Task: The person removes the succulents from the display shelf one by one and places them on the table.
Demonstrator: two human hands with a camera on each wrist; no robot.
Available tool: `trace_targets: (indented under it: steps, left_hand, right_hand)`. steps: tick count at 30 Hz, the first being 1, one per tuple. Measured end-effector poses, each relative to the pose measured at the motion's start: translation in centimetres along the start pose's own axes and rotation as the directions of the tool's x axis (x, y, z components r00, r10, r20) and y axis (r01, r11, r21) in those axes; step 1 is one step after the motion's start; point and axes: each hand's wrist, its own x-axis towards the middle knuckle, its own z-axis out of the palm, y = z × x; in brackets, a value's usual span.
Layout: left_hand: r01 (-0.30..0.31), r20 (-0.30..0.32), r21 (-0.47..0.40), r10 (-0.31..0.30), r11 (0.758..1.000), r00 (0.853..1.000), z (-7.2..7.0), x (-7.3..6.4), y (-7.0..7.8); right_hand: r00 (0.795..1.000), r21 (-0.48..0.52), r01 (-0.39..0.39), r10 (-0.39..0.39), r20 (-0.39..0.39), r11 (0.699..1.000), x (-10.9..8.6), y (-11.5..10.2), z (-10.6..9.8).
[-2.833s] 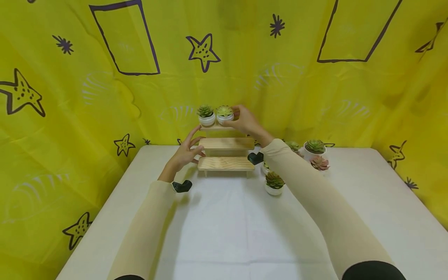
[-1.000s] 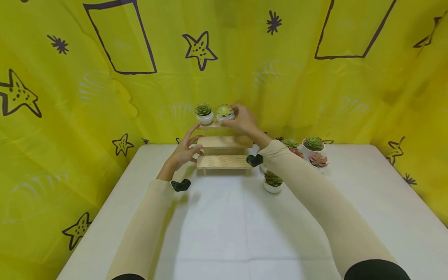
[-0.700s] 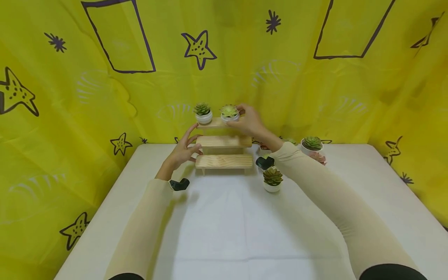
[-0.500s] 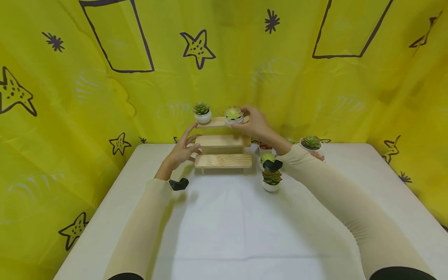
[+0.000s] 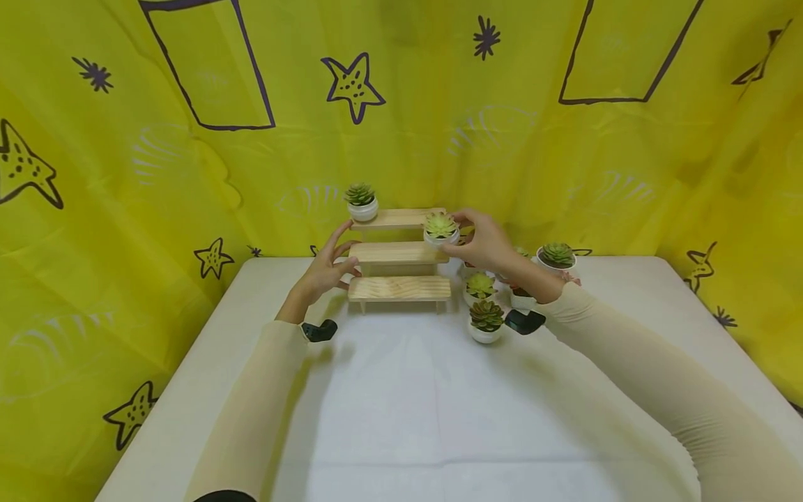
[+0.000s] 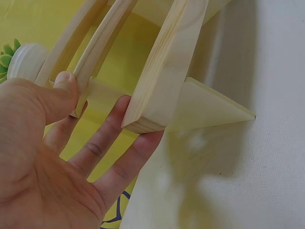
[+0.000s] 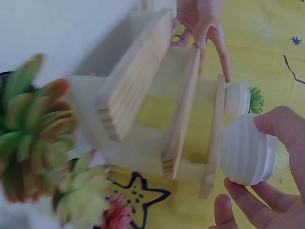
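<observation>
In the head view my right hand (image 5: 486,240) pinches a white ribbed pot (image 7: 248,150) holding a pale green succulent (image 5: 441,224). The pot is off the top shelf, near the right end of a three-step wooden stand (image 5: 401,287). My left hand (image 5: 320,275) touches the stand's left end with spread, fairly straight fingers. In the left wrist view its thumb lies against the middle step, and two fingertips touch the end of the bottom step. A darker green potted succulent (image 5: 360,202) sits on the top shelf at the left.
Right of the stand on the white table (image 5: 389,404) are several potted succulents, including a red-tipped one (image 5: 486,321), a yellow-green one (image 5: 480,286) and a green one (image 5: 557,256). A yellow patterned curtain (image 5: 414,139) hangs behind the table.
My right hand has carried the pale green succulent from beside the darker one on the top shelf, rightward and then off the shelf, lower. My left hand stays at the stand's left end.
</observation>
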Motion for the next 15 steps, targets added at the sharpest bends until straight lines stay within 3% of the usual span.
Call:
trace_targets:
  steps: [15]
  left_hand:
    - [0.006, -0.003, 0.024, -0.006, 1.0, 1.0, 0.1, -0.1, 0.1]
  right_hand:
    - [0.999, -0.088, -0.043, 0.045, 0.015, 0.995, -7.0, 3.1, -3.6]
